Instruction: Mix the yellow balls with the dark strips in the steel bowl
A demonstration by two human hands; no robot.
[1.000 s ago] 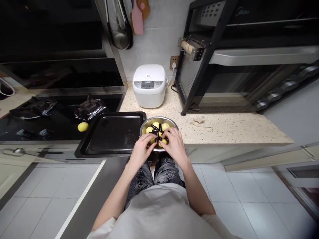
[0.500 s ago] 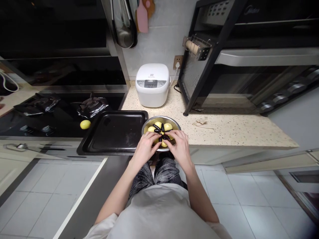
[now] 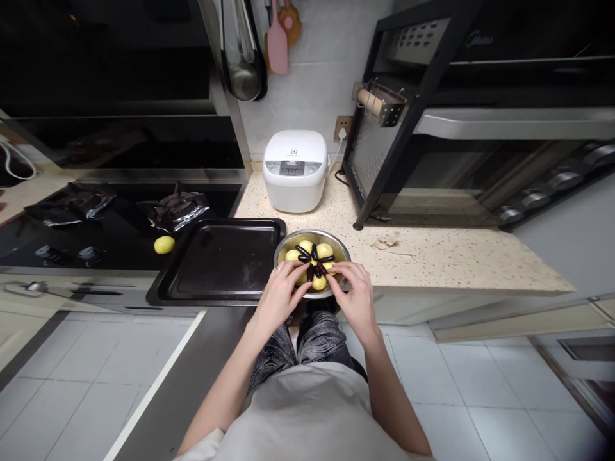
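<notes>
A round metal bowl [image 3: 344,246] sits at the counter's front edge with several yellow, lemon-like fruits [image 3: 325,250] in it. Dark, glossy, elongated pieces [image 3: 314,251], like finger grapes, lie over them, fanned out from the middle. My left hand [image 3: 284,289] reaches over the near left rim, its thumb and forefinger about one dark piece [image 3: 310,273]. From the near right, my right hand [image 3: 353,291] has its fingertips at the end of another, reddish-dark piece [image 3: 322,268]. Both hands are closed in a loose pinch. One more yellow fruit [image 3: 164,244] rests on the stove.
A black baking tray [image 3: 216,262] lies left of the bowl, beside the gas stove [image 3: 120,221]. Behind the bowl stands a white rice cooker [image 3: 295,173]. To the right are a dark rack and an oven [image 3: 446,173]. A brown scrap [image 3: 385,243] lies on the counter.
My fingers have drawn slightly apart over the bowl, the right hand moving a little to the right, so more of the middle dark pieces shows. The view has tilted up slightly.
</notes>
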